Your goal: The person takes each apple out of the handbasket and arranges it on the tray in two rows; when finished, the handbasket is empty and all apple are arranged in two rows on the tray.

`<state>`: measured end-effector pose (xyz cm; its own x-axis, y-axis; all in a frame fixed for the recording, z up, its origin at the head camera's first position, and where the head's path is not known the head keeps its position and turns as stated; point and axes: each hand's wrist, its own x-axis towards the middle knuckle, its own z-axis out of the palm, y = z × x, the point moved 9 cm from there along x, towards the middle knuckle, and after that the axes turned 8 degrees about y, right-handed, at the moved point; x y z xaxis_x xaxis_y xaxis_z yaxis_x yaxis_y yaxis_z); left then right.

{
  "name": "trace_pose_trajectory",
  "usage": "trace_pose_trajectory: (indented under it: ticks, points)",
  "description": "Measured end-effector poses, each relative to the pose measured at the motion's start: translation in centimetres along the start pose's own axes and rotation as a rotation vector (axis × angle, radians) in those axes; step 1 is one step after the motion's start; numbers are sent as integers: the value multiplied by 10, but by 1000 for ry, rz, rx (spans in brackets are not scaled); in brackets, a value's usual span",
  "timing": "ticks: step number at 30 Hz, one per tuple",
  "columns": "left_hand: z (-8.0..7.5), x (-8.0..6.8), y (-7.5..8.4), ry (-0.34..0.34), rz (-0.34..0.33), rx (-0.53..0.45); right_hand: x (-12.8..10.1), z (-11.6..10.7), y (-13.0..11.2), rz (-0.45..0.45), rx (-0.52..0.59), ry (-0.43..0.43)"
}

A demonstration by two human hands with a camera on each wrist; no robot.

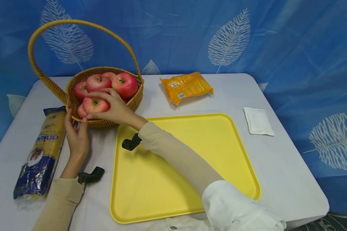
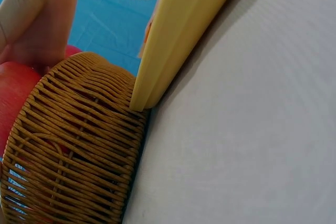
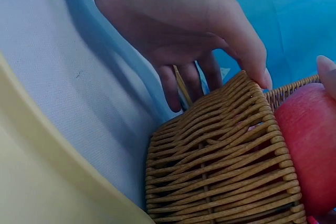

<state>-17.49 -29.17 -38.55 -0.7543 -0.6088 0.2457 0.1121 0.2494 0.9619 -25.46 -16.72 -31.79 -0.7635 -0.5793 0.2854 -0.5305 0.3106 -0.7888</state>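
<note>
Two hands on the job, both at the wicker basket at the far left of the table. Our right hand is curled over the front apple, fingers across the top, thumb underneath — grip closed on it, apple not yet lifted from the pile. Our left hand steadies the basket from the near side: thumb over the rim, fingers against the weave, a bracing hold, clearest in the right wrist view.

At least four more apples sit behind the held one; the biggest is at the back right. The yellow tray lies just beside the basket, its corner touching the weave in the left wrist view.

We'd call this the pick step: apple gripped, lift pending. Next move, as we judge it: raise straight up to pass the rim, keep the wrist under the handle, swing right to the tray. Left hand should hold the basket down. Risk: neighbouring apples rolling as this one comes out.

Elsewhere on the table: blue-and-yellow noodle pack at left, orange snack packet at the back, white sachet right of the tray.
</note>
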Motion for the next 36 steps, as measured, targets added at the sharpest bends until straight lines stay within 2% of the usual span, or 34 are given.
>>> trace_pose_trajectory:
  ticks: [4, 11, 17, 23, 31, 36]
  points:
    - [-1, 1, 2, 5, -3, -11, 0, -2, 1, 15, 4, 13]
    - [0, 3, 3, -16, 0, -11, -1, -10, -2, -31, 3, 88]
    - [-3, -4, -2, -13, -29, 38, -10, -8, 4, 23, 56, 102]
    - [0, -1, 5, -28, 21, 32, -13, -20, -1, -9, 117, 165]
    - [2, -1, 5, -26, 15, 28, -30, -24, -14, -30, 142, 108]
    - [2, 0, 6, -21, 3, 7, -42, -30, -20, -51, 167, 102]
